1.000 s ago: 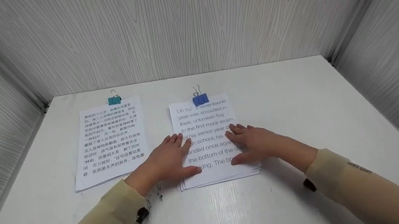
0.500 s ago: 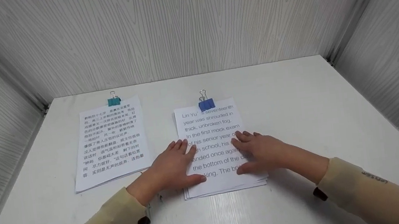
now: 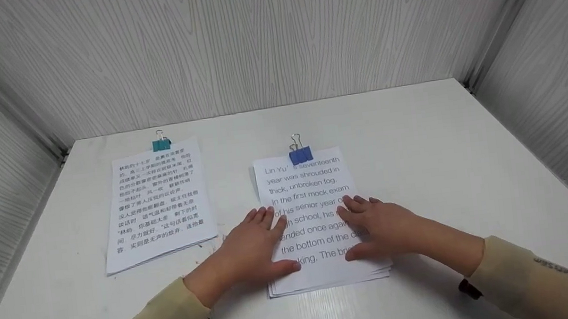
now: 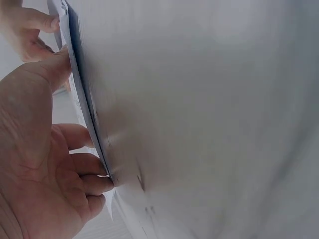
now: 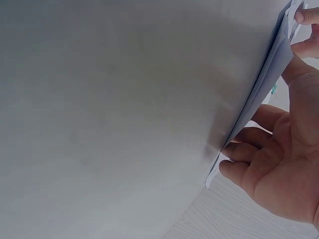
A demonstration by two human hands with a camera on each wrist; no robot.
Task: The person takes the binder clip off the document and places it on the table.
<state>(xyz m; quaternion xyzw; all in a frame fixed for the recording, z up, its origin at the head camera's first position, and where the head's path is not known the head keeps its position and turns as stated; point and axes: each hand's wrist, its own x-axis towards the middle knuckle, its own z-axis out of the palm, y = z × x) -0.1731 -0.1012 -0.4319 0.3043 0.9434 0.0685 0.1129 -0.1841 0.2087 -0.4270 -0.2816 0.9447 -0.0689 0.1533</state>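
Observation:
A stack of printed sheets (image 3: 312, 220) with English text lies on the table, a blue binder clip (image 3: 300, 155) on its top edge. My left hand (image 3: 251, 249) rests along the stack's left side, its thumb lying over the lower part of the page. On the opposite side, my right hand (image 3: 385, 228) rests in the same way. In the left wrist view, the fingertips (image 4: 102, 185) touch the stack's edge. The right wrist view shows the other fingers (image 5: 241, 152) against the edge of the sheets (image 5: 269, 74). Several sheet edges at the bottom are slightly uneven.
To the left lies a second stack of sheets (image 3: 161, 205) with Chinese text, a teal binder clip (image 3: 161, 144) at its top. Both stacks are on a white table (image 3: 420, 133), enclosed by wood-grain panels (image 3: 259, 39) at the back and sides.
Both hands and the English stack with its blue clip have moved toward the person and a little to the right. The Chinese stack stays in place.

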